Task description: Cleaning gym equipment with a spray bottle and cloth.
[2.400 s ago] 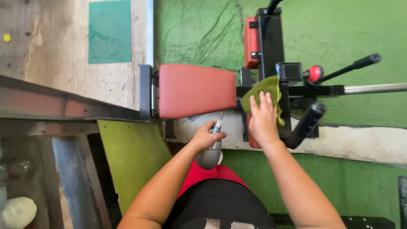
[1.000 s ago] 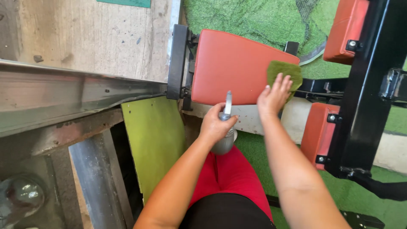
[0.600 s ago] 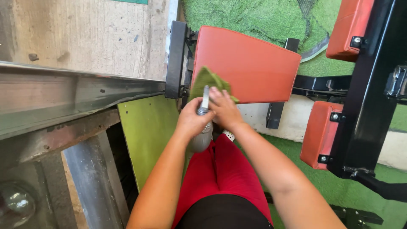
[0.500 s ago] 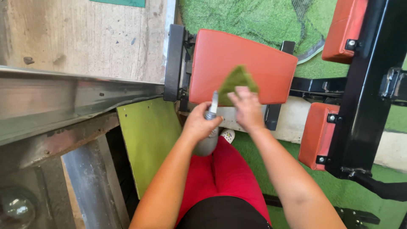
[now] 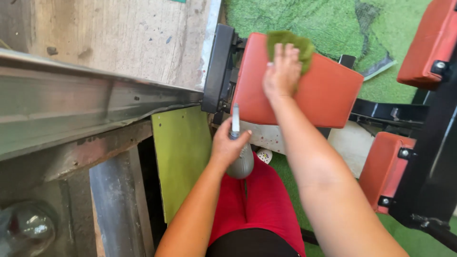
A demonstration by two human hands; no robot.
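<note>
My right hand (image 5: 282, 72) presses a green cloth (image 5: 290, 42) against the far edge of a red padded seat (image 5: 328, 95) on a black gym machine. My left hand (image 5: 227, 145) grips a grey spray bottle (image 5: 239, 157) by its neck, nozzle pointing up toward the pad's near edge. The bottle hangs just above my red trousers (image 5: 257, 200).
A metal beam (image 5: 71, 104) runs across the left, with a yellow-green panel (image 5: 183, 152) below it. Two more red pads (image 5: 383, 166) sit on the black frame (image 5: 438, 162) at right. Green turf (image 5: 342, 24) covers the floor beyond; bare concrete (image 5: 119, 33) lies upper left.
My right hand has carried the cloth from the pad's near edge up to its far edge. The left hand keeps the bottle in much the same place. The view has shifted left.
</note>
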